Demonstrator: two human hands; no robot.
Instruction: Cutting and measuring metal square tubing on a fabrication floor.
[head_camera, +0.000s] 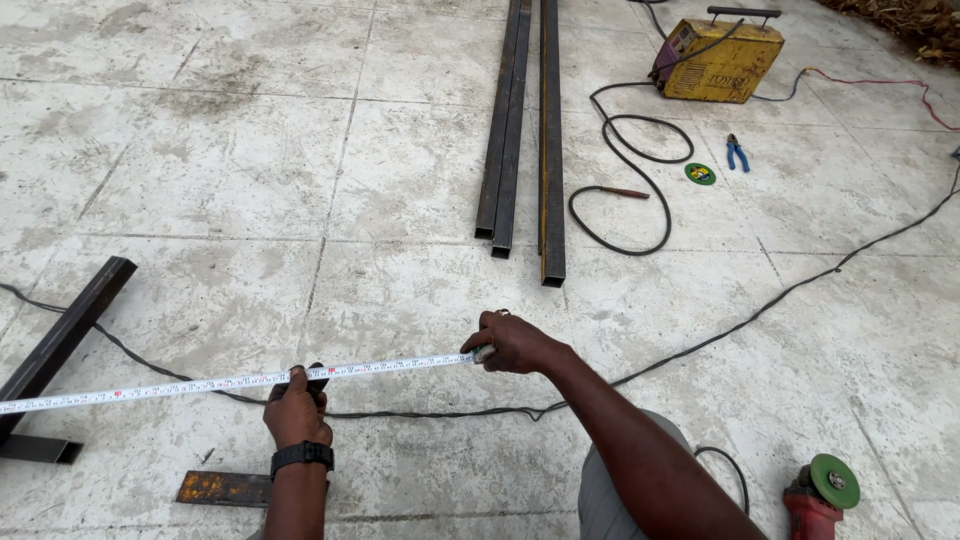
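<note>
White tape measure (200, 384) stretched over concrete, left hand (296, 408) gripping it, right hand (512, 342) pinching its end, yellow boxy welder (720, 62) beyond

An outdoor metalworking yard on a stained concrete slab floor (220, 170). Long dark steel square tubes (520, 130) lie at its middle; right of them sit a yellow boxy welding machine (720, 60), coiled black cable (630, 180) and blue-handled pliers (738, 152).
</note>
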